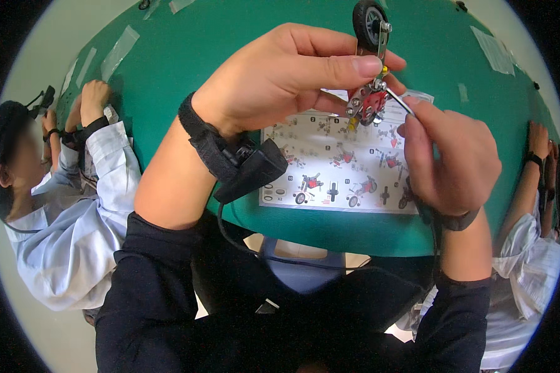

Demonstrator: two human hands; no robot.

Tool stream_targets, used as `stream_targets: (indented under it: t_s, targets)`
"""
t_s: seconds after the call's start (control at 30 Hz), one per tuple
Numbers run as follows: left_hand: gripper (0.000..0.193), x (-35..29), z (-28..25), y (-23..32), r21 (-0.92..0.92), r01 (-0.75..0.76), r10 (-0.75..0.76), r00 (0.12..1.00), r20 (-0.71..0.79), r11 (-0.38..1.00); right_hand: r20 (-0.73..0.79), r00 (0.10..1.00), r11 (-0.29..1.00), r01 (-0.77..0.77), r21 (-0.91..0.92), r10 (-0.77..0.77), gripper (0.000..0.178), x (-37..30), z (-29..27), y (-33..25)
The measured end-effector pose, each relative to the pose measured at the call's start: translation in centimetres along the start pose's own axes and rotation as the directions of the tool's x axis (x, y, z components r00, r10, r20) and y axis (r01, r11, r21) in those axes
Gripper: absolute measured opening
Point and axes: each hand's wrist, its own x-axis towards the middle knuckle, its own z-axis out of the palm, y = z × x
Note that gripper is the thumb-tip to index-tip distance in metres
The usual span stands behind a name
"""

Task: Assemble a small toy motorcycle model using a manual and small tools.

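Note:
Above the table, my left hand [280, 74] is closed on a partly built model motorcycle of metal strips, bolts and red parts [372, 107]. Its black-tyred wheel [368, 26] points up and away, past my thumb. Between thumb and fingers, my right hand [457, 161] grips a thin silver tool [398, 101]. The tool's tip meets the model near a bolt below my left thumb; whether it is a wrench or a screwdriver, I cannot tell. Under both hands lies a printed instruction sheet [330, 165] with step pictures, partly covered by my right hand.
The green table [186, 37] bears clear plastic bags [119, 53] at the far left and another bag [493, 51] at the far right. A person in a white shirt [74, 217] sits at left; another person's arm [529, 174] rests at right. A black cable [292, 262] hangs across my lap.

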Motion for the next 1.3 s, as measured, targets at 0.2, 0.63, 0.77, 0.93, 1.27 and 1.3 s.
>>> stream_targets:
  t_s: [0.2, 0.63, 0.77, 0.93, 1.27, 1.3]
  targets:
    - [0.042, -0.2, -0.4, -0.8, 0.076, -0.085, 0.085, 0.996, 0.004, 0.993, -0.071, 0.996, 0.999, 0.054, -0.004, -0.054, 0.027, 0.3, 0.6, -0.1]
    - [0.033, -0.4, -0.4, -0.5, 0.147, -0.145, 0.167, 0.974, -0.152, 0.978, -0.088, 0.987, 0.991, 0.132, -0.021, -0.133, 0.030, 0.7, 1.2, 0.9]
    - [0.032, -1.0, 0.6, -0.7, 0.499, -0.163, 0.287, 0.940, -0.183, 0.851, -0.047, 0.994, 0.995, 0.101, 0.013, -0.100, 0.023, 0.7, 1.1, 0.5]
    - [0.029, -1.4, 0.6, -0.1, 0.361, -0.204, 0.286, 0.939, -0.190, 0.910, -0.058, 0.996, 0.990, 0.070, 0.125, -0.063, 0.018, 0.9, 1.3, 0.1]
    - [0.029, -1.5, 1.1, 0.0, 0.590, -0.260, 0.395, 0.912, -0.110, 0.765, -0.104, 0.986, 0.984, 0.139, 0.114, -0.128, 0.017, 1.2, 0.8, 0.2]
    - [0.028, -1.5, 1.1, 0.3, 0.605, -0.243, 0.388, 0.914, -0.119, 0.758, -0.114, 0.985, 0.983, 0.146, 0.111, -0.133, 0.017, 1.3, 0.8, 0.2]
